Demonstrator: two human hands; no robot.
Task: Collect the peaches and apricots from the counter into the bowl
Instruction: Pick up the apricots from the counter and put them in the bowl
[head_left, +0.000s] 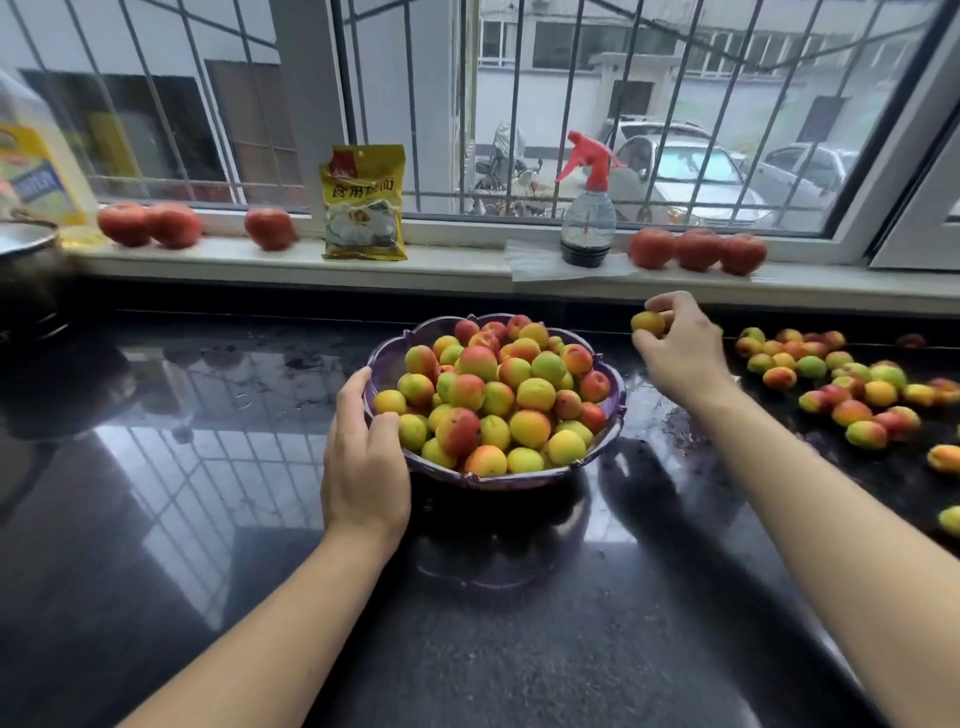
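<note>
Step in hand: carrying one apricot (648, 322) from the loose pile to the bowl (618, 402), as I judge it.
Right hand (675, 343): fingertips pinch the small yellow-orange apricot, held above the counter (519, 649) between the bowl and the scattered fruit, near the back edge.
Left hand (366, 457): holds the bowl's near-left rim, thumb over the edge and touching fruit inside, fingers curled round the outside.
Bowl: purple, scalloped, standing on the dark counter in the middle; already heaped above its rim with peaches and apricots.
Fruit still out (841, 395): a good many pieces lie spread on the counter to the right, well apart from the bowl.
How to do it well: set the apricot down into a hollow of the heap, toward the back or middle, not dropped from height; a fall on a rounded pile would likely send pieces rolling off.
Left hand's job: keep the bowl steady while the piece lands.
Risk: the bowl looks close to full; the remaining fruit may not all fit.
Window sill (467, 267): red tomatoes, a yellow packet and a spray bottle stand there, not part of the task.
</note>
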